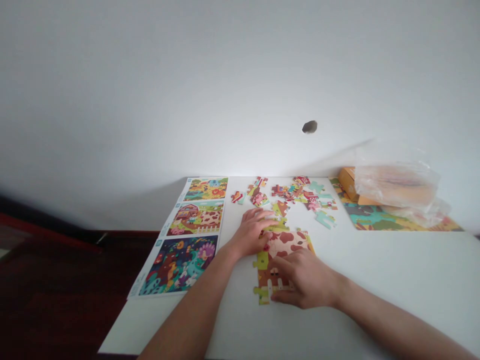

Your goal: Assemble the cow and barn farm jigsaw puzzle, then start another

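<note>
A partly joined jigsaw point(288, 242) with brown cow patches lies on the white table point(375, 280). My left hand point(253, 231) rests on its upper left edge, fingers stretched flat over a green piece. My right hand point(305, 280) lies on the lower part of the joined pieces, fingers spread and pressing down. Several loose pieces point(300, 195) are scattered just beyond the hands.
A sheet with three reference pictures point(187, 235) lies at the left of the table. At the far right an orange box point(348, 182) under a clear plastic bag point(397, 187) sits on a finished puzzle picture point(378, 220). A white wall stands behind; the table's left edge drops to dark floor.
</note>
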A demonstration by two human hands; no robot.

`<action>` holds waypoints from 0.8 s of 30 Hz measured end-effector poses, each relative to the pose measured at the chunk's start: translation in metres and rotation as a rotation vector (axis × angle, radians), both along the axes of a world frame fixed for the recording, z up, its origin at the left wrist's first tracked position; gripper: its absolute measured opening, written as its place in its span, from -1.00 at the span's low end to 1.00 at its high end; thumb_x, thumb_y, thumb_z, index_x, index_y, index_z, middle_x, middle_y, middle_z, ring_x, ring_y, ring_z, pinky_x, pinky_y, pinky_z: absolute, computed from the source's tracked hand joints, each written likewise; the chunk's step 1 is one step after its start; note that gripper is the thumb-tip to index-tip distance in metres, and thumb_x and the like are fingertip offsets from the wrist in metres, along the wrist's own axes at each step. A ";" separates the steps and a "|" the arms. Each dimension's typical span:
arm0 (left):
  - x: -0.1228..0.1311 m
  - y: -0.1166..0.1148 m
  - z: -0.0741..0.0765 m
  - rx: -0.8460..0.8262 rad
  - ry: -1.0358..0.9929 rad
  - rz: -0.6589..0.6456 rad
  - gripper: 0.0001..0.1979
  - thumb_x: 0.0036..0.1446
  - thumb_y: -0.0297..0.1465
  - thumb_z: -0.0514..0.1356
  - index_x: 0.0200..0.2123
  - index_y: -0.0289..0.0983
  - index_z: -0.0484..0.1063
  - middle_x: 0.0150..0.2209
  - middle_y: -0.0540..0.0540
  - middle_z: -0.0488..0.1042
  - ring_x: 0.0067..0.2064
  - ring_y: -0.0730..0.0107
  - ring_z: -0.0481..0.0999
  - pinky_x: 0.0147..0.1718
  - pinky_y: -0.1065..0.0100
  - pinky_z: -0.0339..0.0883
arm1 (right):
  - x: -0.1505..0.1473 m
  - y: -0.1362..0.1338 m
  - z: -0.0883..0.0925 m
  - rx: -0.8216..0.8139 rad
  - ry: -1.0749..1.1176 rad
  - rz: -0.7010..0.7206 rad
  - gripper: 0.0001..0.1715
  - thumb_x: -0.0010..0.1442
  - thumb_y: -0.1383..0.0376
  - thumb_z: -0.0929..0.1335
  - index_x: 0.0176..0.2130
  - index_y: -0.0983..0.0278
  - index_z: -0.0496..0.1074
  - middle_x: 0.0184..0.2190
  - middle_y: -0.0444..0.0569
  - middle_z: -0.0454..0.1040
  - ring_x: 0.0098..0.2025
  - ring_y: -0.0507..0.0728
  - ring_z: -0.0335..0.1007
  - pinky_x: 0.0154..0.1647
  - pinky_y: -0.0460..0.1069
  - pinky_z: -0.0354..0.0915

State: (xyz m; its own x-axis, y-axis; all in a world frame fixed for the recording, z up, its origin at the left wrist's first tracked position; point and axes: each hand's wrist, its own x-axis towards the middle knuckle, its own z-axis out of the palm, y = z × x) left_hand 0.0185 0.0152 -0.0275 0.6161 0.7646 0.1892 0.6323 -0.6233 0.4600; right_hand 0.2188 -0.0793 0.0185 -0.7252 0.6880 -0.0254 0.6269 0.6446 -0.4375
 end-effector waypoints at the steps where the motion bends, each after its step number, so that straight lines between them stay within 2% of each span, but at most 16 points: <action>1: 0.000 0.000 0.000 0.004 0.000 0.000 -0.61 0.18 -0.39 0.18 0.08 -0.06 0.51 0.25 0.02 0.37 0.31 0.08 0.17 0.34 -0.02 -0.06 | 0.001 0.000 0.000 0.016 0.054 -0.005 -0.71 0.24 0.09 0.34 -0.15 0.24 0.38 -0.38 -0.07 0.54 -0.38 0.11 0.42 -0.35 -0.01 0.09; 3: 0.000 0.000 0.000 0.007 -0.002 -0.002 -0.60 0.18 -0.39 0.18 0.08 -0.05 0.51 0.25 0.02 0.38 0.30 0.07 0.18 0.34 -0.02 -0.06 | 0.004 -0.001 -0.001 0.068 0.161 -0.022 -0.76 0.28 0.27 0.26 -0.07 0.27 0.37 -0.43 -0.09 0.52 -0.43 0.08 0.39 -0.39 -0.03 0.08; 6: 0.000 0.000 0.000 -0.001 -0.004 0.002 -0.59 0.16 -0.40 0.19 0.08 -0.03 0.51 0.25 0.04 0.37 0.31 0.06 0.17 0.34 -0.03 -0.06 | 0.006 -0.001 -0.005 0.122 0.240 0.001 -0.63 0.21 0.39 0.23 0.01 0.31 0.36 -0.47 -0.10 0.49 -0.48 0.06 0.34 -0.43 -0.03 0.07; 10: 0.000 0.000 0.000 0.006 -0.014 -0.003 -0.62 0.19 -0.38 0.19 0.07 -0.06 0.52 0.24 0.02 0.39 0.30 0.06 0.18 0.33 -0.02 -0.05 | 0.009 0.002 -0.011 0.099 0.165 0.146 -0.69 0.09 0.42 0.28 -0.16 0.23 0.47 -0.51 -0.11 0.48 -0.50 0.05 0.32 -0.43 -0.04 0.06; 12: 0.001 0.000 -0.001 0.018 -0.025 -0.013 -0.64 0.21 -0.36 0.19 0.07 -0.07 0.52 0.23 0.01 0.40 0.29 0.07 0.20 0.33 -0.01 -0.04 | 0.011 0.006 -0.011 0.112 0.163 0.146 -0.65 0.08 0.43 0.28 -0.13 0.22 0.49 -0.50 -0.10 0.50 -0.50 0.05 0.32 -0.43 -0.04 0.07; 17: 0.001 0.000 -0.001 0.018 -0.033 -0.001 -0.68 0.21 -0.32 0.21 0.03 -0.06 0.54 0.22 -0.01 0.40 0.29 0.03 0.19 0.31 -0.04 0.00 | 0.020 0.013 -0.006 0.114 0.311 0.036 -0.47 0.08 0.47 0.23 0.04 0.29 0.42 -0.51 -0.11 0.48 -0.53 0.04 0.30 -0.45 -0.06 0.10; 19: 0.001 0.000 0.000 0.023 -0.030 -0.006 -0.68 0.21 -0.34 0.21 0.04 -0.06 0.54 0.22 0.00 0.41 0.29 0.05 0.19 0.31 -0.03 0.00 | 0.021 0.014 -0.005 0.087 0.288 0.090 -0.48 0.02 0.48 0.25 -0.03 0.27 0.47 -0.53 -0.13 0.47 -0.54 0.04 0.29 -0.46 -0.06 0.09; 22: 0.000 0.000 -0.001 0.033 -0.033 -0.013 -0.65 0.22 -0.37 0.20 0.06 -0.05 0.52 0.22 0.00 0.40 0.28 0.09 0.20 0.31 -0.01 0.00 | 0.019 0.013 -0.007 0.050 0.205 0.205 -0.60 -0.03 0.46 0.28 -0.20 0.22 0.53 -0.54 -0.12 0.48 -0.54 0.05 0.30 -0.48 -0.06 0.08; 24: 0.000 0.000 -0.001 0.037 -0.044 -0.016 -0.63 0.20 -0.40 0.20 0.06 -0.05 0.53 0.22 -0.01 0.41 0.28 0.09 0.20 0.31 -0.02 0.01 | 0.018 0.013 -0.009 0.042 0.209 0.201 -0.57 0.00 0.46 0.28 -0.14 0.22 0.53 -0.48 -0.09 0.53 -0.50 0.06 0.35 -0.46 -0.06 0.11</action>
State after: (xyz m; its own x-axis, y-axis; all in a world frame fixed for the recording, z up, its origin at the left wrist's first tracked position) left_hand 0.0180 0.0150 -0.0289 0.6184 0.7468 0.2447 0.6019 -0.6503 0.4634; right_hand 0.2364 -0.0664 0.0094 -0.8335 0.5275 0.1646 0.3838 0.7669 -0.5143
